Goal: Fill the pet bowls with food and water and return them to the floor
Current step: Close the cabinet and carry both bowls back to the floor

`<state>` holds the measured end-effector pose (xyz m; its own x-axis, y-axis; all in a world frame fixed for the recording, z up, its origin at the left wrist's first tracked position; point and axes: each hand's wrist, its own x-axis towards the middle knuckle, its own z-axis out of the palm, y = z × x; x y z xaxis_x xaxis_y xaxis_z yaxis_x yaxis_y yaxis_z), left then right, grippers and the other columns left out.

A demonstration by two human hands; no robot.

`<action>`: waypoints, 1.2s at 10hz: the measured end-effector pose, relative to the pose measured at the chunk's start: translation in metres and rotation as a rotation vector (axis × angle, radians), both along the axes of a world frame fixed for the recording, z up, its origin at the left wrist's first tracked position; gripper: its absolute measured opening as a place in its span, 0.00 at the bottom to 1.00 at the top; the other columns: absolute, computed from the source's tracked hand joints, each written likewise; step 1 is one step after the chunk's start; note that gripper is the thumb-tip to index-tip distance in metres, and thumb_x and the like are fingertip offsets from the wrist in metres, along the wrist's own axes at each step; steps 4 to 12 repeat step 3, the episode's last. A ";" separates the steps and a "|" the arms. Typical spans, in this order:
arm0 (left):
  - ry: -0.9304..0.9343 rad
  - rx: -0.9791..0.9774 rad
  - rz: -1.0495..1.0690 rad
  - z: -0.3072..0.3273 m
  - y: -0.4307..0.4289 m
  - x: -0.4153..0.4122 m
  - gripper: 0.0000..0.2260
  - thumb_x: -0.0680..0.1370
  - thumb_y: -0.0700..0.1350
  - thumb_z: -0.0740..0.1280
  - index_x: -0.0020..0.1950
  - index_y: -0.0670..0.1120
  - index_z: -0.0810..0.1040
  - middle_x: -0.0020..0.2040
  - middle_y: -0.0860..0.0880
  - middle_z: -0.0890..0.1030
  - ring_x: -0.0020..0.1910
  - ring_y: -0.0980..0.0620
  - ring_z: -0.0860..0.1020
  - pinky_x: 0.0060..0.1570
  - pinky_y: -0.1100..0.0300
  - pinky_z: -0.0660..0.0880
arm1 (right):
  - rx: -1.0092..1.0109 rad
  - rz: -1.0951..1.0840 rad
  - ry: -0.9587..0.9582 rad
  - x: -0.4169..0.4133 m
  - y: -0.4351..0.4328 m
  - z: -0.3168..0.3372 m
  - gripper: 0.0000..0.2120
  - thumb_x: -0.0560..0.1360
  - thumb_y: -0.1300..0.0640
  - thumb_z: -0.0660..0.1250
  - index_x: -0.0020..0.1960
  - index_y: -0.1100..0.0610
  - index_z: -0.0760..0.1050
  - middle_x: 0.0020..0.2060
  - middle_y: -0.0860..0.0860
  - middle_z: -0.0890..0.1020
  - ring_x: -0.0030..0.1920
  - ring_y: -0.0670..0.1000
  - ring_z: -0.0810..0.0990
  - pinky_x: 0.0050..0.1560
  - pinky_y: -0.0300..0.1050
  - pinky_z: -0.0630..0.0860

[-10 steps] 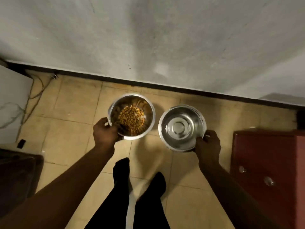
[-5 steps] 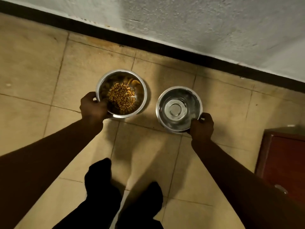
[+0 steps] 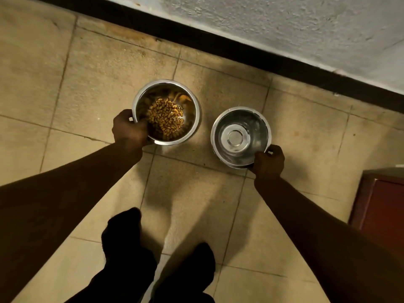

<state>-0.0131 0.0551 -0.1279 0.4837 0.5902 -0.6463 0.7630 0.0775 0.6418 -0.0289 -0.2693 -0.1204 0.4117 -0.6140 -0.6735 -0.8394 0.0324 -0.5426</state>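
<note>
- Two steel bowls: the kibble bowl (image 3: 166, 112) lies left of the water bowl (image 3: 241, 137), the landmark for this list.
- Two hands: the left hand (image 3: 129, 130) left of the water bowl, the right hand (image 3: 269, 161) at its near right rim.
- Two dark-clad feet: one foot (image 3: 126, 232) and the other foot (image 3: 194, 263), nearer the viewer than the water bowl.
- One red cabinet (image 3: 380, 206), right of the water bowl.

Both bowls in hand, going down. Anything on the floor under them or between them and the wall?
Nothing visible. The left hand grips the kibble bowl and the right hand the water bowl over bare floor tiles. The red cabinet stands off to the right, and the person's feet are nearer, both clear of the bowls.
</note>
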 end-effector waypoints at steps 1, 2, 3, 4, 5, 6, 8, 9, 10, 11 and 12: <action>-0.006 0.000 -0.013 -0.006 0.001 -0.002 0.10 0.75 0.37 0.75 0.52 0.47 0.79 0.50 0.45 0.81 0.54 0.35 0.85 0.30 0.52 0.85 | 0.022 -0.002 -0.007 0.000 0.000 0.000 0.22 0.78 0.72 0.68 0.70 0.59 0.76 0.50 0.50 0.77 0.59 0.61 0.81 0.52 0.66 0.88; 0.072 0.013 -0.052 -0.002 0.000 -0.007 0.16 0.75 0.40 0.77 0.61 0.44 0.79 0.59 0.42 0.80 0.60 0.35 0.83 0.45 0.46 0.85 | 0.061 0.009 0.044 -0.001 0.001 0.007 0.24 0.79 0.67 0.70 0.75 0.58 0.74 0.57 0.54 0.80 0.61 0.62 0.81 0.59 0.63 0.86; 0.081 0.099 -0.101 0.013 0.001 -0.009 0.27 0.76 0.45 0.77 0.73 0.44 0.74 0.65 0.43 0.80 0.65 0.38 0.81 0.56 0.49 0.82 | 0.022 0.046 0.051 -0.003 0.004 0.021 0.29 0.81 0.60 0.73 0.80 0.59 0.69 0.69 0.60 0.79 0.64 0.62 0.81 0.64 0.58 0.82; 0.081 0.099 -0.101 0.013 0.001 -0.009 0.27 0.76 0.45 0.77 0.73 0.44 0.74 0.65 0.43 0.80 0.65 0.38 0.81 0.56 0.49 0.82 | 0.022 0.046 0.051 -0.003 0.004 0.021 0.29 0.81 0.60 0.73 0.80 0.59 0.69 0.69 0.60 0.79 0.64 0.62 0.81 0.64 0.58 0.82; 0.081 0.099 -0.101 0.013 0.001 -0.009 0.27 0.76 0.45 0.77 0.73 0.44 0.74 0.65 0.43 0.80 0.65 0.38 0.81 0.56 0.49 0.82 | 0.022 0.046 0.051 -0.003 0.004 0.021 0.29 0.81 0.60 0.73 0.80 0.59 0.69 0.69 0.60 0.79 0.64 0.62 0.81 0.64 0.58 0.82; 0.081 0.099 -0.101 0.013 0.001 -0.009 0.27 0.76 0.45 0.77 0.73 0.44 0.74 0.65 0.43 0.80 0.65 0.38 0.81 0.56 0.49 0.82 | 0.022 0.046 0.051 -0.003 0.004 0.021 0.29 0.81 0.60 0.73 0.80 0.59 0.69 0.69 0.60 0.79 0.64 0.62 0.81 0.64 0.58 0.82; 0.081 0.099 -0.101 0.013 0.001 -0.009 0.27 0.76 0.45 0.77 0.73 0.44 0.74 0.65 0.43 0.80 0.65 0.38 0.81 0.56 0.49 0.82 | 0.022 0.046 0.051 -0.003 0.004 0.021 0.29 0.81 0.60 0.73 0.80 0.59 0.69 0.69 0.60 0.79 0.64 0.62 0.81 0.64 0.58 0.82; 0.081 0.099 -0.101 0.013 0.001 -0.009 0.27 0.76 0.45 0.77 0.73 0.44 0.74 0.65 0.43 0.80 0.65 0.38 0.81 0.56 0.49 0.82 | 0.022 0.046 0.051 -0.003 0.004 0.021 0.29 0.81 0.60 0.73 0.80 0.59 0.69 0.69 0.60 0.79 0.64 0.62 0.81 0.64 0.58 0.82; 0.081 0.099 -0.101 0.013 0.001 -0.009 0.27 0.76 0.45 0.77 0.73 0.44 0.74 0.65 0.43 0.80 0.65 0.38 0.81 0.56 0.49 0.82 | 0.022 0.046 0.051 -0.003 0.004 0.021 0.29 0.81 0.60 0.73 0.80 0.59 0.69 0.69 0.60 0.79 0.64 0.62 0.81 0.64 0.58 0.82; 0.081 0.099 -0.101 0.013 0.001 -0.009 0.27 0.76 0.45 0.77 0.73 0.44 0.74 0.65 0.43 0.80 0.65 0.38 0.81 0.56 0.49 0.82 | 0.022 0.046 0.051 -0.003 0.004 0.021 0.29 0.81 0.60 0.73 0.80 0.59 0.69 0.69 0.60 0.79 0.64 0.62 0.81 0.64 0.58 0.82; 0.081 0.099 -0.101 0.013 0.001 -0.009 0.27 0.76 0.45 0.77 0.73 0.44 0.74 0.65 0.43 0.80 0.65 0.38 0.81 0.56 0.49 0.82 | 0.022 0.046 0.051 -0.003 0.004 0.021 0.29 0.81 0.60 0.73 0.80 0.59 0.69 0.69 0.60 0.79 0.64 0.62 0.81 0.64 0.58 0.82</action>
